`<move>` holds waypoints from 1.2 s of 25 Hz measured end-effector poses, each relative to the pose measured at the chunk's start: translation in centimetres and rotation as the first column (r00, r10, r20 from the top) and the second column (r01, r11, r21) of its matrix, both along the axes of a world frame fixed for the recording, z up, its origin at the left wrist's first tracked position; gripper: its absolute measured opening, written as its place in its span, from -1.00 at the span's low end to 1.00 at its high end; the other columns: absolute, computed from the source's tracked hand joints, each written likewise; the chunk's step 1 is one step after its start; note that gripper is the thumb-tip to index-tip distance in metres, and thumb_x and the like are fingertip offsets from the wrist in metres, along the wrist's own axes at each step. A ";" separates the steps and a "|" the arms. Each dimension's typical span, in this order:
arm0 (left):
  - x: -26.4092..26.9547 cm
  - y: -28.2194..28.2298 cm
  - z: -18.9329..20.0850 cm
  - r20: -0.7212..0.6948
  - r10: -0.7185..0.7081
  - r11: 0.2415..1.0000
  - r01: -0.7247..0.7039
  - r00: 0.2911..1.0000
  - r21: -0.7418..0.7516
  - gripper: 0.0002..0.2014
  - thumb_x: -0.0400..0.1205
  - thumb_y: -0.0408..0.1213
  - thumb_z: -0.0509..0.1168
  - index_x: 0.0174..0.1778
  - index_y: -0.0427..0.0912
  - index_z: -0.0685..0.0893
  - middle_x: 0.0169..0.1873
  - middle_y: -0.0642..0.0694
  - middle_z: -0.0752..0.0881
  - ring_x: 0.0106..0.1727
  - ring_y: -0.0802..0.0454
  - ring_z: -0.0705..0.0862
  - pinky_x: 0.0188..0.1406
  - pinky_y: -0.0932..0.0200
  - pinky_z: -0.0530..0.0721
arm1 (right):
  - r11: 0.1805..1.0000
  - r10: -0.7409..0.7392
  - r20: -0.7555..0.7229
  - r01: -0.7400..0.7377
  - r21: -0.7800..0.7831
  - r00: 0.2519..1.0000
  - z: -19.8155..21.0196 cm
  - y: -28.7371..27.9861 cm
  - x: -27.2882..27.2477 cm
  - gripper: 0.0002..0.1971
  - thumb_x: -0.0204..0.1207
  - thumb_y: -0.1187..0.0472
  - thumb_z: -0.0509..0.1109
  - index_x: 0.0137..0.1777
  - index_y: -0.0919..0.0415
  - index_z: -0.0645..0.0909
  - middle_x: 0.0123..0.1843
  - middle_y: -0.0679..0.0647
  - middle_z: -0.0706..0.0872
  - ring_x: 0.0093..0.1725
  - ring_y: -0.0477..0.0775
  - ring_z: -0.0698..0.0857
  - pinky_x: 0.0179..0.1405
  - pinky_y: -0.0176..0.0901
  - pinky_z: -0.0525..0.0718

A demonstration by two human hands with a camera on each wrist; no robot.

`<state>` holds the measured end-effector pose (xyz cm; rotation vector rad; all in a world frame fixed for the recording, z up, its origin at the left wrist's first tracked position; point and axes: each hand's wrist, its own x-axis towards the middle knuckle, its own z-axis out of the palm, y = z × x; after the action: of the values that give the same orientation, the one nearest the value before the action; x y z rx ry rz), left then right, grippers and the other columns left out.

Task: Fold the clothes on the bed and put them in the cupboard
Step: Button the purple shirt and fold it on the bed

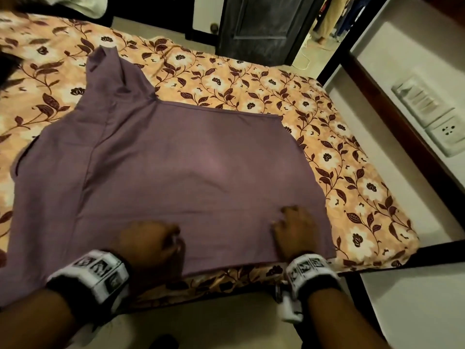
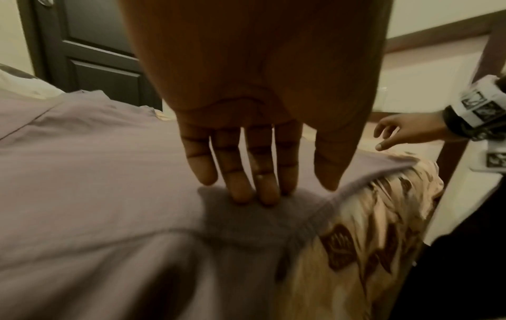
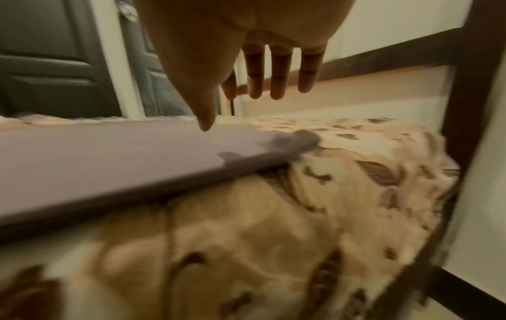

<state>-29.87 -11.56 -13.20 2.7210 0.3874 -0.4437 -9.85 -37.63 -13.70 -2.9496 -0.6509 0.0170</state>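
Mauve cotton, one garment only: a single shirt (image 1: 161, 157) lies spread flat on the bed (image 1: 352, 172), which is covered by one floral sheet in peach, cream and dark maroon. One sleeve of the shirt reaches toward the far side of the bed; the hem lies along the near edge, where the sheet hangs over the side.

Two hands work at that near hem. The left hand (image 1: 148, 240) lies on the shirt near the middle of the hem. In the left wrist view its fingers (image 2: 240, 186) are straight and pressed down onto the cloth, bunching a small ridge under the tips; they grasp nothing. The right hand (image 1: 294, 230) is at the shirt's near right corner. In the right wrist view its fingers (image 3: 279, 80) are extended and spread, released and raised above the cloth, with only the thumb tip close to the shirt's surface. Whether the thumb touches is not clear in the blur.

Each wrist carries one white band with black printed squares, two bands in all.

Beyond the shirt, past the far edge of the bed, stands one dark panelled door (image 1: 261, 23). On the wall to the right of the bed are one switch panel (image 1: 422, 102) and one socket (image 1: 448, 134) just below it. No container is seen.
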 end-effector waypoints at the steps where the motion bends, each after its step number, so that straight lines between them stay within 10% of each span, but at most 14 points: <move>1: 1.8 1.2 -0.6 0.074 0.045 0.999 -0.046 0.996 0.009 -0.32 0.41 0.29 -0.09 0.30 0.09 0.63 0.22 -0.02 0.72 0.21 -0.11 0.68 0.13 0.12 0.60 | 0.988 0.144 -0.038 -0.141 0.067 0.989 -0.4 3.7 -1.5 -0.57 0.43 -0.02 0.39 0.27 0.13 0.62 0.31 0.20 0.62 0.27 0.28 0.57 0.32 0.11 0.50; 6: 4.2 7.1 -4.5 0.003 0.302 0.948 -0.301 0.953 0.100 -0.22 0.53 0.45 -0.02 0.68 0.25 0.10 0.72 0.03 0.04 0.70 -0.17 0.05 0.57 -0.36 0.05 | 0.787 0.605 -0.313 -0.608 0.102 0.732 -2.3 16.0 -6.7 -0.42 0.55 -0.19 0.26 0.56 -0.07 0.37 0.66 0.09 0.28 0.64 0.22 0.20 0.57 0.36 0.02; 10: 2.5 7.8 -6.8 0.032 0.345 0.935 -0.347 0.938 0.078 -0.13 0.30 0.61 -0.34 0.59 0.51 -0.25 0.68 0.25 -0.23 0.72 -0.04 -0.20 0.55 -0.35 -0.22 | 0.964 0.082 -0.335 -0.161 -0.214 0.939 -5.1 8.0 6.1 -0.26 0.49 -0.51 -0.13 0.64 -0.32 -0.11 0.72 -0.18 -0.14 0.70 0.16 -0.10 0.57 0.46 -0.11; 14: 3.2 7.8 -7.3 0.020 0.375 0.926 -0.376 0.927 0.030 -0.13 0.25 0.62 -0.36 0.52 0.55 -0.37 0.66 0.28 -0.30 0.70 -0.01 -0.28 0.54 -0.34 -0.27 | 0.889 -0.432 -0.291 0.349 -0.296 0.854 -3.1 -1.1 17.1 -0.09 0.29 -0.66 -0.15 0.64 -0.33 -0.10 0.73 0.02 -0.06 0.67 0.36 -0.08 0.53 0.54 -0.14; 18: 3.7 7.8 -7.2 -0.005 0.384 0.923 -0.384 0.923 0.029 -0.08 0.21 0.60 -0.37 0.55 0.49 -0.39 0.65 0.28 -0.33 0.69 0.01 -0.33 0.53 -0.32 -0.30 | 0.938 0.178 -0.149 -0.214 -0.272 0.973 -2.5 8.8 10.5 -0.13 0.36 -0.57 -0.21 0.66 -0.23 -0.08 0.73 0.01 -0.11 0.68 0.29 -0.10 0.58 0.39 -0.16; 22: 3.6 7.9 -6.9 -0.038 0.382 0.924 -0.382 0.923 0.007 -0.08 0.21 0.60 -0.35 0.53 0.49 -0.41 0.65 0.28 -0.35 0.68 0.01 -0.36 0.53 -0.36 -0.32 | 0.721 0.575 -0.471 -0.686 -0.094 0.669 -3.6 19.0 -0.9 -0.21 0.39 -0.55 -0.14 0.63 -0.37 -0.14 0.72 -0.18 -0.21 0.69 0.09 -0.25 0.52 0.40 -0.34; 27: 3.4 8.1 -6.4 -0.072 0.351 0.933 -0.355 0.933 -0.053 -0.12 0.20 0.59 -0.37 0.47 0.54 -0.48 0.64 0.29 -0.37 0.68 0.01 -0.38 0.53 -0.39 -0.31 | 0.943 0.061 -0.299 -0.153 -0.295 0.952 -3.5 10.4 11.0 -0.15 0.27 -0.66 -0.25 0.60 -0.45 -0.18 0.71 -0.25 -0.19 0.70 0.07 -0.12 0.53 0.49 -0.05; 30: 3.8 8.1 -5.3 -0.065 0.348 0.937 -0.349 0.935 -0.006 -0.03 0.17 0.55 -0.37 0.60 0.45 -0.27 0.68 0.23 -0.27 0.70 -0.05 -0.29 0.54 -0.45 -0.22 | 0.957 -0.182 -0.324 0.092 -0.275 0.929 -1.9 6.3 16.8 0.00 0.23 -0.68 -0.23 0.67 -0.22 -0.12 0.74 -0.01 -0.11 0.70 0.19 -0.08 0.60 0.40 -0.02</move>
<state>-26.11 -3.49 -18.54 2.5492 0.8613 -0.4299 6.99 -31.31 -15.58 -3.1056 -0.4146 0.6396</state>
